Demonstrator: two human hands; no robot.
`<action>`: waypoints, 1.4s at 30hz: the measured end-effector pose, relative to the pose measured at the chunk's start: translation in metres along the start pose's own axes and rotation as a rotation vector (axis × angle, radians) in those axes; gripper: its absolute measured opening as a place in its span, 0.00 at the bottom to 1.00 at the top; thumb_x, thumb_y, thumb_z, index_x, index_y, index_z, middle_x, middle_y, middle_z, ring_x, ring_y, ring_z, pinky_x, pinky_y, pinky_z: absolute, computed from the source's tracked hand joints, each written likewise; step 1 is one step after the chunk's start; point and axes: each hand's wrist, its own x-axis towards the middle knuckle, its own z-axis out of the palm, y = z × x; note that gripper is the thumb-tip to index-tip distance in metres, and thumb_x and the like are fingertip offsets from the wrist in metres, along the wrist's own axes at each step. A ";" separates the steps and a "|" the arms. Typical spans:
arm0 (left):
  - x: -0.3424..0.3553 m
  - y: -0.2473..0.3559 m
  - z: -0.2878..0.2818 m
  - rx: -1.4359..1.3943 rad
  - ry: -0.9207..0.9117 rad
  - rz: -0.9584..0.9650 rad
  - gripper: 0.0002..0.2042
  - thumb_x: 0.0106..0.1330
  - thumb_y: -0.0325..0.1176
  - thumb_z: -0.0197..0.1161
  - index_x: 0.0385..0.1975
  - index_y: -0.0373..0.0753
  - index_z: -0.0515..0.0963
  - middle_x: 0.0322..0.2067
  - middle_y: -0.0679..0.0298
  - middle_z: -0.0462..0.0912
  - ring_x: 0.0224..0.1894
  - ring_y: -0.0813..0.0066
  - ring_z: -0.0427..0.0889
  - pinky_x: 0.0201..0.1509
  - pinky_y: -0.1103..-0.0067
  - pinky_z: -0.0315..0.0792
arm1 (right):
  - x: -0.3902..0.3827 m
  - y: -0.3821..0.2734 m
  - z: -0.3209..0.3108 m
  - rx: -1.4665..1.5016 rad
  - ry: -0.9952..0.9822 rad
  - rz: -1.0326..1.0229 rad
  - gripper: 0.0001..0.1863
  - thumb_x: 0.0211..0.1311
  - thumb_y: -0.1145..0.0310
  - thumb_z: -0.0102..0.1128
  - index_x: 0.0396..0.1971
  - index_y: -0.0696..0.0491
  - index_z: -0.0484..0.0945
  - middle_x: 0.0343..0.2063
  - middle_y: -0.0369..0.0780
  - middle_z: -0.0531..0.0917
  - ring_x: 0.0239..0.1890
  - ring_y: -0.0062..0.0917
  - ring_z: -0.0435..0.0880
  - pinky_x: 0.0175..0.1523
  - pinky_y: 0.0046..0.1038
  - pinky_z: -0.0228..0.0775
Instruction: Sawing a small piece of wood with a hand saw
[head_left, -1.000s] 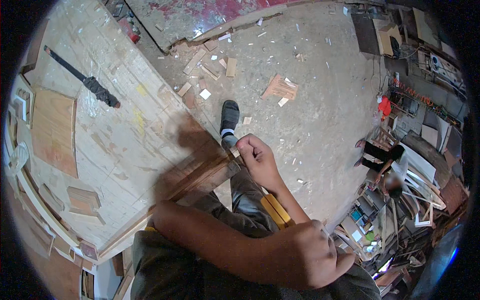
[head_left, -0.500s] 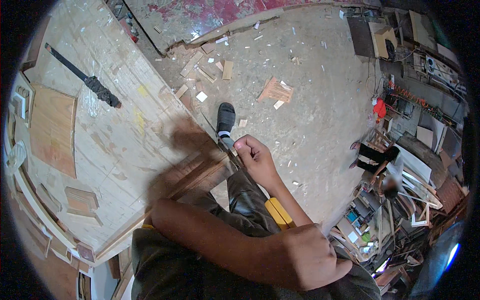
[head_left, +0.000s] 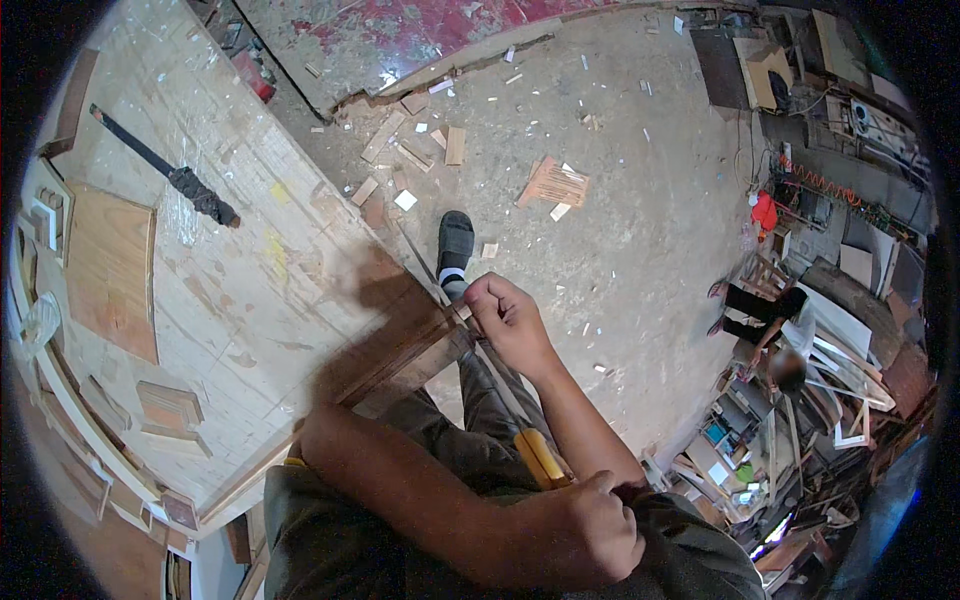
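Observation:
My left hand (head_left: pixel 600 535) reaches across my body from the left, closed round the rear end of a hand saw's yellow handle (head_left: pixel 541 458). The long thin blade (head_left: pixel 418 255) points forward, past the bench corner, and shows almost edge-on. My right hand (head_left: pixel 508 318) is closed at that corner, with thumb and fingers pinching the end of a wooden strip (head_left: pixel 459 311). Blade and strip cross right beside these fingers; whether the blade has entered the wood cannot be made out. A brown timber edge (head_left: pixel 405 358) runs from there toward my left elbow, partly in shadow.
The pale workbench (head_left: pixel 230 330) fills the left, bearing a black-wrapped stick (head_left: pixel 165 165), a plywood panel (head_left: pixel 112 270) and stacked wood pieces (head_left: pixel 168 405). Offcuts (head_left: pixel 455 145) litter the concrete floor around my foot (head_left: pixel 455 240). Far right, another person (head_left: pixel 765 320) is among piled timber.
My left hand and the yellow handle have moved back toward my body and slightly left. The right hand stays almost in place at the bench corner.

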 end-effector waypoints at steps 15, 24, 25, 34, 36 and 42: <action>-0.003 -0.002 0.014 0.039 -0.103 -0.060 0.08 0.54 0.36 0.61 0.19 0.40 0.74 0.14 0.64 0.75 0.20 0.67 0.79 0.38 0.66 0.74 | 0.006 -0.002 0.000 -0.141 -0.024 -0.031 0.11 0.72 0.65 0.59 0.39 0.60 0.77 0.27 0.41 0.81 0.32 0.19 0.75 0.39 0.26 0.70; 0.011 -0.008 -0.027 -0.041 -0.204 0.014 0.09 0.52 0.36 0.61 0.14 0.41 0.74 0.14 0.64 0.74 0.17 0.71 0.75 0.39 0.65 0.72 | 0.003 -0.008 -0.003 -0.013 -0.058 0.079 0.11 0.74 0.65 0.58 0.35 0.58 0.76 0.22 0.28 0.69 0.26 0.11 0.65 0.32 0.20 0.59; 0.011 -0.009 -0.028 -0.037 -0.167 0.031 0.09 0.53 0.36 0.61 0.15 0.41 0.75 0.14 0.64 0.74 0.18 0.70 0.76 0.42 0.63 0.72 | 0.004 -0.010 -0.002 -0.013 -0.067 0.082 0.11 0.74 0.65 0.58 0.35 0.58 0.76 0.22 0.28 0.69 0.26 0.11 0.65 0.32 0.20 0.59; 0.001 -0.001 0.002 0.025 -0.113 -0.049 0.08 0.57 0.35 0.61 0.21 0.37 0.77 0.18 0.61 0.78 0.26 0.63 0.81 0.46 0.53 0.76 | 0.005 -0.017 -0.007 -0.054 -0.088 0.171 0.10 0.74 0.66 0.58 0.35 0.57 0.77 0.23 0.29 0.74 0.28 0.11 0.69 0.34 0.19 0.63; 0.005 0.001 -0.004 0.074 -0.180 -0.082 0.08 0.57 0.34 0.61 0.22 0.36 0.78 0.19 0.60 0.79 0.26 0.62 0.81 0.44 0.52 0.76 | 0.006 -0.023 -0.006 -0.046 -0.092 0.168 0.10 0.74 0.67 0.58 0.35 0.57 0.77 0.23 0.29 0.73 0.28 0.11 0.69 0.34 0.19 0.63; 0.010 -0.017 -0.018 -0.004 -0.302 -0.046 0.08 0.58 0.34 0.62 0.25 0.36 0.79 0.20 0.60 0.80 0.25 0.62 0.81 0.40 0.55 0.76 | 0.009 -0.019 -0.009 -0.055 -0.081 0.153 0.08 0.73 0.71 0.57 0.34 0.58 0.76 0.21 0.30 0.73 0.27 0.11 0.68 0.32 0.20 0.61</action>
